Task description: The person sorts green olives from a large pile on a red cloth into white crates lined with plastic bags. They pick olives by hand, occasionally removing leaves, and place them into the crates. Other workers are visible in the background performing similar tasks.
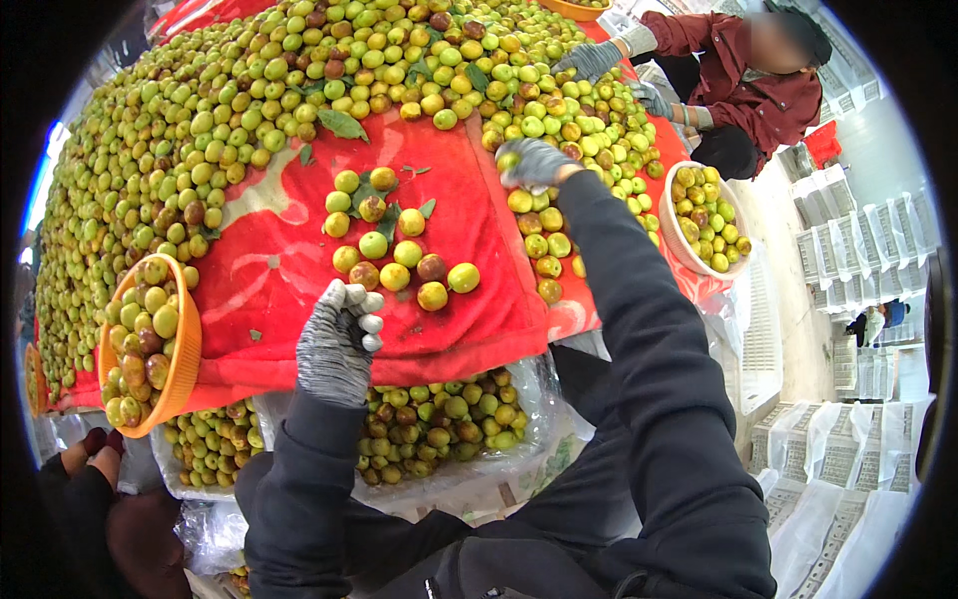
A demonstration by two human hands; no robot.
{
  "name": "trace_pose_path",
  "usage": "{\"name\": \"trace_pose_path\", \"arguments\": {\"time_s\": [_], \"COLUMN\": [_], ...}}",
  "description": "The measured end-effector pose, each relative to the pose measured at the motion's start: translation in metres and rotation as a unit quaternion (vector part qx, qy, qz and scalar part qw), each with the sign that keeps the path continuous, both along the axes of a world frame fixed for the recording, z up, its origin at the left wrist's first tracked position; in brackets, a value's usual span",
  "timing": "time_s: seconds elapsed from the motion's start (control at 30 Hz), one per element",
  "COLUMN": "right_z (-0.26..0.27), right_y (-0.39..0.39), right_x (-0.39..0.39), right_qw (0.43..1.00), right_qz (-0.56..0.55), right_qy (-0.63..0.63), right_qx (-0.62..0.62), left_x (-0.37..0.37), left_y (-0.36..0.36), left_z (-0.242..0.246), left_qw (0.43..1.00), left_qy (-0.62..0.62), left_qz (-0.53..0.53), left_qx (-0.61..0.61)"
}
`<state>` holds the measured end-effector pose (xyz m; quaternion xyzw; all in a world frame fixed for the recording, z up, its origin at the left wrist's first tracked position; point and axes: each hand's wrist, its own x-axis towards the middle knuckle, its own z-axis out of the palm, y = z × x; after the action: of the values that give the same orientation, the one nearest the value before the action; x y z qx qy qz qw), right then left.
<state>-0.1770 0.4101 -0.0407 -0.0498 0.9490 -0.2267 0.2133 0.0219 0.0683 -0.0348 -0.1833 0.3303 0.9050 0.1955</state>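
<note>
My right hand (533, 166), in a grey knitted glove with pale fingertips, reaches to the edge of a large heap of green-and-brown jujubes (374, 56). A jujube (508, 160) shows within its fingers. Closer to me, my left hand (340, 337) wears a matching glove. Its fingers are curled over the front of a red patterned blanket (479, 329), and its palm is hidden. Just beyond it, several loose jujubes (408, 254) lie on the blanket among green leaves (389, 222). More jujubes (548, 245) line the blanket fold beneath my right forearm.
An orange basket (189, 352) of jujubes leans at the left; a pink basket (668, 224) of them stands right. Below the blanket edge sits a plastic-lined crate (535, 419) of jujubes. Across the heap, a person (771, 97) works with gloved hands. White crates (816, 442) stand right.
</note>
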Motion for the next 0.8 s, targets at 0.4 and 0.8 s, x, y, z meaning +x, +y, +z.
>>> {"name": "trace_pose_path", "arguments": {"time_s": [0.4, 0.8], "right_z": [0.005, -0.012], "right_y": [0.112, 0.054], "right_x": [0.083, 0.041], "right_qw": [0.936, 0.948], "right_qz": [-0.215, -0.011], "right_qy": [0.251, 0.061], "right_qx": [0.121, 0.311], "left_x": [0.004, 0.002], "left_y": [0.003, 0.002], "left_z": [-0.003, -0.007], "left_qw": [1.0, 1.0], "left_qy": [-0.006, -0.016], "left_qz": [-0.006, -0.011], "left_qx": [-0.014, -0.02]}}
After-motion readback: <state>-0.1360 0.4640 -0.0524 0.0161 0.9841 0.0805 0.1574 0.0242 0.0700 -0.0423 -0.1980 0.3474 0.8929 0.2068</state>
